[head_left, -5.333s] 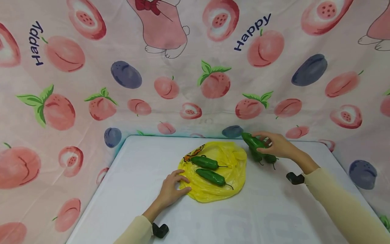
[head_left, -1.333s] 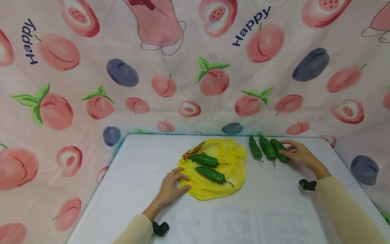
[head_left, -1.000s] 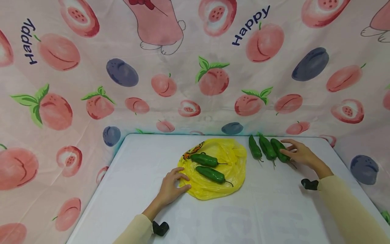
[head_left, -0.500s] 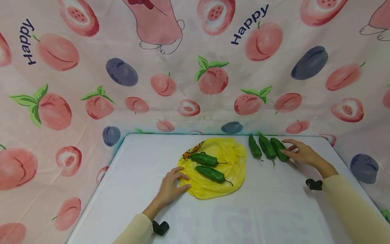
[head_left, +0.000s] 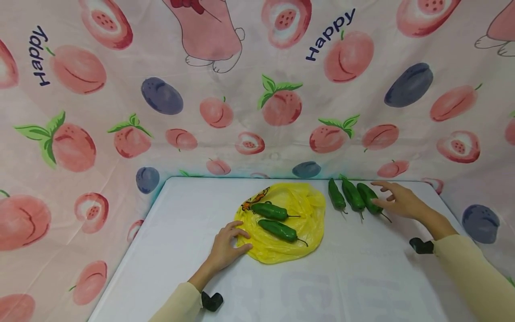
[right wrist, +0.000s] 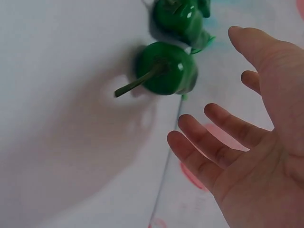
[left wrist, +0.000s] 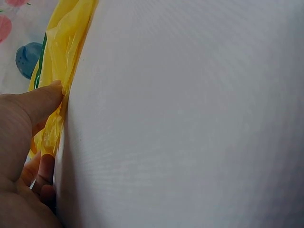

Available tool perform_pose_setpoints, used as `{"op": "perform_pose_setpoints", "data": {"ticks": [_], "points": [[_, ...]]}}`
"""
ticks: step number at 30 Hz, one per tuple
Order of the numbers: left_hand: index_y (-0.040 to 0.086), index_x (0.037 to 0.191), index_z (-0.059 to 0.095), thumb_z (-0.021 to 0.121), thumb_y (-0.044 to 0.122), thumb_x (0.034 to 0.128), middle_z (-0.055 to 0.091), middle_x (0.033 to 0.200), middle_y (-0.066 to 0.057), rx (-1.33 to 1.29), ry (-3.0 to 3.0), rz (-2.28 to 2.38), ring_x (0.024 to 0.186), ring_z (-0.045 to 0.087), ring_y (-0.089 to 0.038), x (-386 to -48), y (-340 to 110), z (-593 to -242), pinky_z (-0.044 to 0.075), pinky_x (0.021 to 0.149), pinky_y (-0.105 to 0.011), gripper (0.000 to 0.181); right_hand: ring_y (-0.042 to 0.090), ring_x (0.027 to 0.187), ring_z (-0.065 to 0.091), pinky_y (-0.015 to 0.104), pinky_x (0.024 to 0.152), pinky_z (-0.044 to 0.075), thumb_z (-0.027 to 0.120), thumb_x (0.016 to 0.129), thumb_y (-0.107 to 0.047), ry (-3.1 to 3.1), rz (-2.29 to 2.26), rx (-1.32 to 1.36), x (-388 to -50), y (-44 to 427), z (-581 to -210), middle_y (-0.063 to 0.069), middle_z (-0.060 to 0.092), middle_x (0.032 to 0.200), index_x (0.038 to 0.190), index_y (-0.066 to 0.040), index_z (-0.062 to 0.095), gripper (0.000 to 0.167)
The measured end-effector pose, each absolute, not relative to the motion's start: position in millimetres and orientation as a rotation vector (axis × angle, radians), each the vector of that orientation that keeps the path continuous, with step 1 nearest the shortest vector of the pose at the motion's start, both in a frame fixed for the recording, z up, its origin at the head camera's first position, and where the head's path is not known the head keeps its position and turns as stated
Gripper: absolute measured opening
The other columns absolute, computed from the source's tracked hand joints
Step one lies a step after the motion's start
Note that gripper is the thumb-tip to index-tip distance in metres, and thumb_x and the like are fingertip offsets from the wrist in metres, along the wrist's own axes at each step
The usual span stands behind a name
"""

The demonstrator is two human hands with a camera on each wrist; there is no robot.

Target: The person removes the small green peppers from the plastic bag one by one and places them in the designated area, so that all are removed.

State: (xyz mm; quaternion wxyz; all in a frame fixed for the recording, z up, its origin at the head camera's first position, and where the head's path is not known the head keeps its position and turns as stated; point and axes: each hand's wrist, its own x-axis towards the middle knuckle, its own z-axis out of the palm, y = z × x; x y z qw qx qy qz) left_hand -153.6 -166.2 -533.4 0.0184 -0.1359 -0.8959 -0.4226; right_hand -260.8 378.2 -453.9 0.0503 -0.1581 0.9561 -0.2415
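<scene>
My left hand rests at the left edge of a crumpled yellow plastic bag. In the left wrist view, its thumb touches the bag's edge, with other fingers lower down. On the bag lie two glossy green chili peppers, an upper one and a lower one, stems pointing right. Right of the bag are three more in a row: a left pepper, a middle pepper and a right pepper. My right hand, fingers spread, is just right of that last pepper, apart from it in the right wrist view.
A white table lies under everything. Behind it and at both sides hangs a pink fruit-print cloth, meeting the table's back edge. A black device is at the left wrist, another black device at the right.
Earlier my right hand held a pepper over the others; now three lie side by side. The right hand has let go of the rightmost pepper and drawn slightly right. The left hand stays put.
</scene>
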Motion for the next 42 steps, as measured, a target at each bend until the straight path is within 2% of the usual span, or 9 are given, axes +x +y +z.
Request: {"op": "perform_pose_setpoints", "data": {"ticks": [9, 21, 32, 42], "points": [[0.021, 0.099, 0.074, 0.084, 0.026, 0.0872, 0.056, 0.145, -0.011, -0.419, -2.783, -1.329, 0.132, 0.050, -0.038, -153.2, -166.6, -532.8, 0.031, 0.110, -0.066, 0.016, 0.055, 0.111, 0.061, 0.067, 0.089, 0.051, 0.075, 0.096, -0.027, 2.943, -0.844, -0.549, -252.9, 365.0, -438.9, 0.033, 0.052, 0.136, 0.154, -0.006, 0.037, 0.072], [0.020, 0.099, 0.074, 0.086, 0.024, 0.0853, 0.057, 0.143, -0.013, -0.420, -2.763, -1.311, 0.130, 0.052, -0.039, -149.5, -169.8, -532.7, 0.034, 0.109, -0.065, 0.018, 0.055, 0.109, 0.062, 0.067, 0.088, 0.051, 0.074, 0.096, -0.032, 2.975, -0.869, -0.566, -255.1, 351.6, -442.4, 0.035, 0.052, 0.135, 0.156, -0.004, 0.033, 0.078], [0.021, 0.100, 0.074, 0.085, 0.026, 0.0864, 0.056, 0.144, -0.012, -0.436, -2.764, -1.318, 0.132, 0.050, -0.039, -154.5, -166.2, -533.7, 0.032, 0.109, -0.066, 0.018, 0.053, 0.114, 0.061, 0.063, 0.090, 0.052, 0.073, 0.096, -0.038, 2.980, -0.901, -0.558, -262.3, 347.2, -439.0, 0.033, 0.053, 0.137, 0.159, -0.007, 0.030, 0.082], [0.022, 0.099, 0.074, 0.085, 0.027, 0.0864, 0.056, 0.145, -0.011, -0.429, -2.763, -1.333, 0.131, 0.051, -0.039, -153.8, -166.3, -534.4, 0.032, 0.109, -0.066, 0.017, 0.053, 0.115, 0.061, 0.061, 0.090, 0.054, 0.075, 0.095, -0.035, 2.948, -0.950, -0.594, -271.8, 322.7, -432.6, 0.031, 0.054, 0.139, 0.159, -0.010, 0.033, 0.081]]}}
